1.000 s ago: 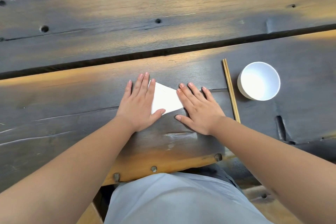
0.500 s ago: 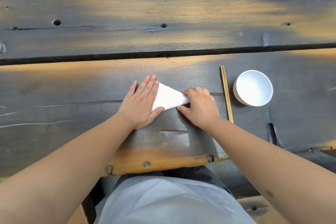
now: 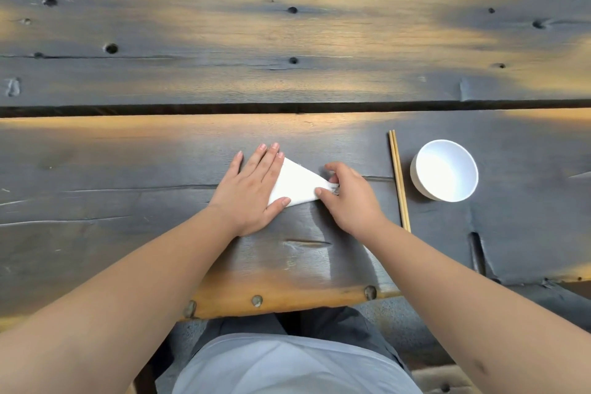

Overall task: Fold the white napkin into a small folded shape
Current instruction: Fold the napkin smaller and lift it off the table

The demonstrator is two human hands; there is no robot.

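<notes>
Since half a second ago, right hand (image 3: 350,198) has stayed curled at the napkin's pointed end, little changed; a second ago it lay flat with fingers spread beside the napkin. Left hand (image 3: 254,192) stays flat in the same spot.

Napkin (image 3: 297,184) lies on the table (image 3: 128,153), white, folded to a triangle that narrows toward the right. Its wide end is hidden under the left fingers; its tip sits between the right thumb and the curled right fingers.

Left hand: palm down, fingers straight and close together, pressing the napkin's left part to the wood. Left thumb (image 3: 279,203) is out to the side, its tip on the napkin's near edge.

Right hand: fingers bent inward, thumb tip on the napkin's near edge by the point, forefinger arched over the far side of the point. It pinches the tip; how firmly cannot be told.

Just beyond the right knuckles, on the side away from the napkin, a pair of chopsticks (image 3: 398,179) lies together on the table. Past them, well apart from both hands, a white bowl (image 3: 444,169) stands upright.
</notes>
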